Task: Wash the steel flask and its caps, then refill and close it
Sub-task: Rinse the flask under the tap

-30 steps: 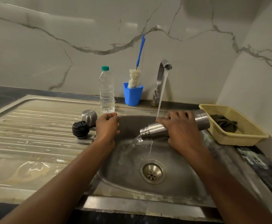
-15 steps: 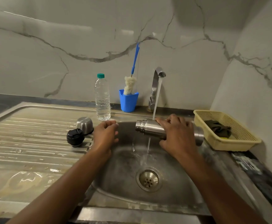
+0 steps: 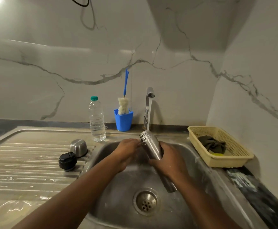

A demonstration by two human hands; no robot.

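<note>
Steel flask (image 3: 150, 146), mouth toward 11 o'clock beneath the running tap (image 3: 149, 94), is gripped by the right hand (image 3: 169, 160); the left hand (image 3: 127, 151) is laid against its neck, grasp indeterminable.

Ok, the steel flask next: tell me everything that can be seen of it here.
The steel flask is a slim brushed-metal cylinder with a threaded neck, uncapped. It is tilted, mouth up and away from the person, over the sink, with the tap's water stream falling at its mouth. The right hand grips its middle; its base shows below that hand. The left hand touches it just under the neck; whether it grips is unclear.
</note>
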